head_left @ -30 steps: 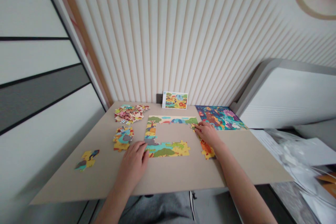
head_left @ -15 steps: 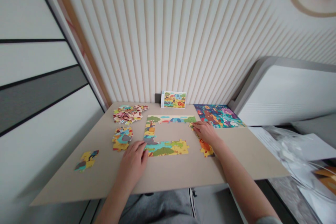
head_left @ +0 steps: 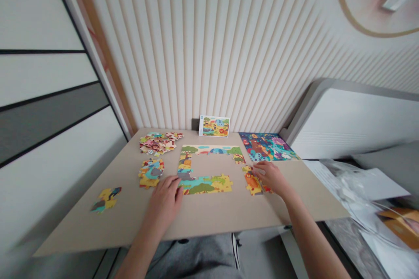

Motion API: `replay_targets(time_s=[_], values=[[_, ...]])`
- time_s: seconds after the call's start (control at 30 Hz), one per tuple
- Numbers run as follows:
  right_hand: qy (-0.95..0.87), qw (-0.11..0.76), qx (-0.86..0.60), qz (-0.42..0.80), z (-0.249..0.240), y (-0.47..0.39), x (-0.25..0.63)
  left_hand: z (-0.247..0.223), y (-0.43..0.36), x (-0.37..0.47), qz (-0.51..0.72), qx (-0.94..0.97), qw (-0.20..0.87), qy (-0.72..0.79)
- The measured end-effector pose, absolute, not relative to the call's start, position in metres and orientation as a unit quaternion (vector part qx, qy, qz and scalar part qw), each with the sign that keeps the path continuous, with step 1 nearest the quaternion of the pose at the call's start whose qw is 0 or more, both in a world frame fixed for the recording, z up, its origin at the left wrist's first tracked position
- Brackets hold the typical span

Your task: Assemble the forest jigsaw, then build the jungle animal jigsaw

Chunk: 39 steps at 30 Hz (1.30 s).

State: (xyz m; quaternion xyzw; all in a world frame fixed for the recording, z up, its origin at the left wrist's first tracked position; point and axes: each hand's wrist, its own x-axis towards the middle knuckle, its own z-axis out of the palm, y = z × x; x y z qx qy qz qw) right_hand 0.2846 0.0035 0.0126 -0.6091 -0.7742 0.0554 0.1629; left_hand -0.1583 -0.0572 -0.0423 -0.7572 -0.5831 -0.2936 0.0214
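Note:
A partly joined jigsaw puzzle (head_left: 204,186) lies on the table, its border strips around a bare middle. My left hand (head_left: 167,192) rests palm down with fingers stretched out, fingertips at the puzzle's lower left corner. To the right, a separate lion puzzle section (head_left: 251,182) lies a small gap from the main border. My right hand (head_left: 270,176) has its bent fingers on this section's upper right side. Another puzzle fragment (head_left: 266,188) shows partly under that hand. The border's upper right corner (head_left: 238,155) is uncovered.
A heap of loose pieces (head_left: 159,143) lies at the back left, with a joined cluster (head_left: 151,172) in front. A smaller cluster (head_left: 106,199) sits further left. A picture card (head_left: 214,126) leans on the wall. A dark blue puzzle (head_left: 268,146) occupies the back right.
My right hand has moved from the border's upper right corner down and right to the lion puzzle section. My left hand has stayed at the lower left corner. The view has shifted slightly.

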Motion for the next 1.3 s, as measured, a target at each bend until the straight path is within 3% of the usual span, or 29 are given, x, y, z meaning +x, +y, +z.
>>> replay_targets(time_s=[0.27,1.07,1.3], values=[[-0.751,0.128,-0.645,0.059,0.000,-0.008,0.274,-0.044,-0.055,-0.159,-0.309,-0.758,0.022,-0.574],[-0.778,0.137,-0.612,0.041,0.002,-0.002,0.248,-0.045,-0.056,-0.160,-0.297,-0.758,0.024,-0.580],[-0.807,0.087,-0.583,0.035,0.005,0.000,0.248,-0.044,-0.057,-0.160,-0.292,-0.759,0.024,-0.581]])
